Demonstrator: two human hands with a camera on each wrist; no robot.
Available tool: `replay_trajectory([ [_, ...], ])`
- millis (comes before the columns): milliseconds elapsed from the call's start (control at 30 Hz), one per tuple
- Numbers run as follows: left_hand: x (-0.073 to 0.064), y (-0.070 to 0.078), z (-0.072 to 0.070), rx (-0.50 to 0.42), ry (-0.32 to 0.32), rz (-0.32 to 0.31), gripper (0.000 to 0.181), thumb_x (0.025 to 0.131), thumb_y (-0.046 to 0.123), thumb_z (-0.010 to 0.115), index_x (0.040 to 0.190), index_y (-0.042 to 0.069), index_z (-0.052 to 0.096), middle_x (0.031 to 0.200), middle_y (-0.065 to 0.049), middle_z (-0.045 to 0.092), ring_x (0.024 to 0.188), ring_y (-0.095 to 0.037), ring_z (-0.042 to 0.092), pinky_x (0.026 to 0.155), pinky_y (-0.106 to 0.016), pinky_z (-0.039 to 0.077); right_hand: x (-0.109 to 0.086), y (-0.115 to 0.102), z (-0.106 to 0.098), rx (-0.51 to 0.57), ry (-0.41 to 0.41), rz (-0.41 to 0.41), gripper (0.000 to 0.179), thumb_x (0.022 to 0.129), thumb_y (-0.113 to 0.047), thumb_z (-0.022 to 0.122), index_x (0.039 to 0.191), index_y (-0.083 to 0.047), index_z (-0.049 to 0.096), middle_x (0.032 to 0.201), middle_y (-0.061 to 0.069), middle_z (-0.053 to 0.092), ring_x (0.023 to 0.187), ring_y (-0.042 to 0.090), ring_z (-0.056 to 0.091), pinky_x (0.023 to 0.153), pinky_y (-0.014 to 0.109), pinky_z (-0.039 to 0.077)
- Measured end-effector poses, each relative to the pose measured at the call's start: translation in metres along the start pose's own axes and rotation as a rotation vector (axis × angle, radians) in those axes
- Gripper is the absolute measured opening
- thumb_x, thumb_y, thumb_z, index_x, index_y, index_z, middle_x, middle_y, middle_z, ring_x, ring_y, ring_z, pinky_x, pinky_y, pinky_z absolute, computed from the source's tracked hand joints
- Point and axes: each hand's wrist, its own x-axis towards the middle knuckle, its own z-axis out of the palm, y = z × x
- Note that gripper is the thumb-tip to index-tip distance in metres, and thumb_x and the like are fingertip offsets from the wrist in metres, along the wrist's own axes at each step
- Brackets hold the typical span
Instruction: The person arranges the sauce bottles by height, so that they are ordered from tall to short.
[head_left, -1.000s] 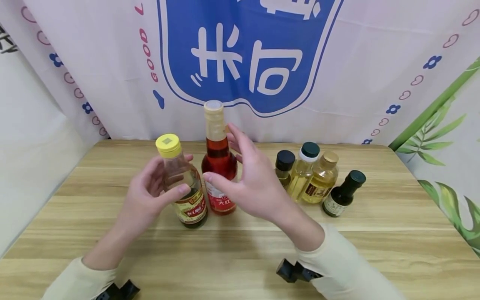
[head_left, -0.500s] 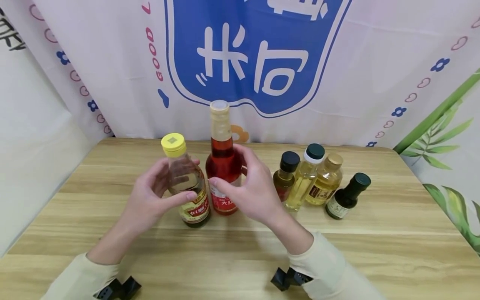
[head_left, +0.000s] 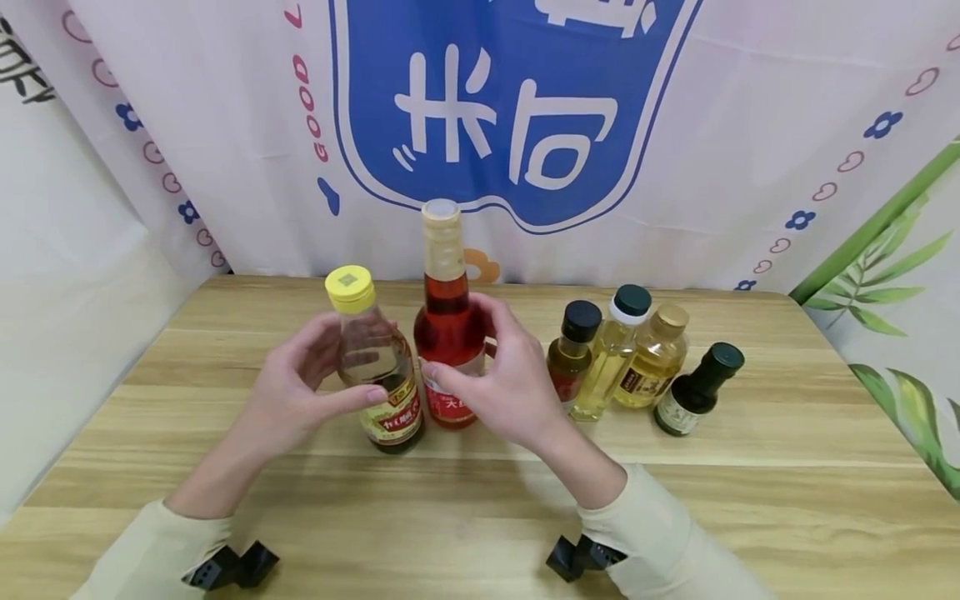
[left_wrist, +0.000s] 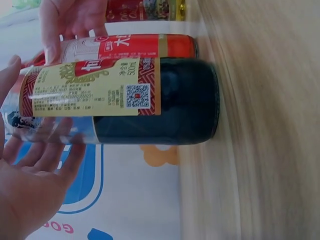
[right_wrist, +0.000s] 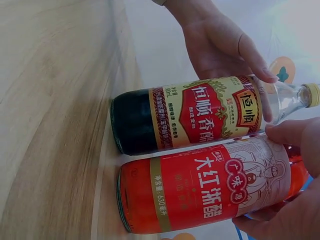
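Two vinegar bottles stand upright side by side in the head view. My left hand (head_left: 288, 392) is curled round the dark vinegar bottle (head_left: 396, 410), which has a yellow cap (head_left: 350, 287) and a yellow and red label. Its fingers show through the clear glass in the left wrist view, behind the dark bottle (left_wrist: 185, 102). My right hand (head_left: 517, 383) holds the red vinegar bottle (head_left: 450, 329) by its upper body, thumb in front and fingers behind. In the right wrist view the red bottle (right_wrist: 200, 185) has a red and white label, and both bases meet the wood.
To the right stand a black-capped bottle (head_left: 568, 362), a tall pale-oil bottle (head_left: 606, 367), a rounder yellow-oil bottle (head_left: 651, 367) and a small dark bottle (head_left: 690, 396). A printed curtain (head_left: 262, 167) hangs behind the wooden table (head_left: 450, 517).
My right hand has come down from the red bottle's neck and taken hold of its upper body. The left hand has closed in slightly on the dark bottle. The head view has shifted a little.
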Motion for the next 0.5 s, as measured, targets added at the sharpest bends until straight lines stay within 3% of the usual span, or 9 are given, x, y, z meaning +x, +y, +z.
replay_trajectory([
  [200,-0.0007,-0.0009,-0.0036,-0.013,-0.012,0.018,0.071,0.080,-0.014,0.083,0.144,0.001,0.057,0.136,0.005,0.070,0.124,-0.006,0.068,0.108,-0.016,0.053,0.0005,0.0015,0.0017,-0.004,-0.017,0.020,0.076,0.083,-0.020,0.091,0.148,-0.014,0.051,0.134,0.005,0.069,0.125,0.020,0.065,0.104,0.049,0.060],
  [500,-0.0002,0.0014,-0.0047,0.037,-0.014,0.013,0.071,0.081,-0.011,0.085,0.144,0.003,0.057,0.137,0.006,0.069,0.123,-0.005,0.068,0.107,-0.015,0.053,-0.0010,0.0020,0.0032,-0.034,-0.024,0.083,0.079,0.084,-0.025,0.091,0.150,-0.014,0.049,0.136,0.005,0.069,0.125,0.020,0.066,0.106,0.048,0.060],
])
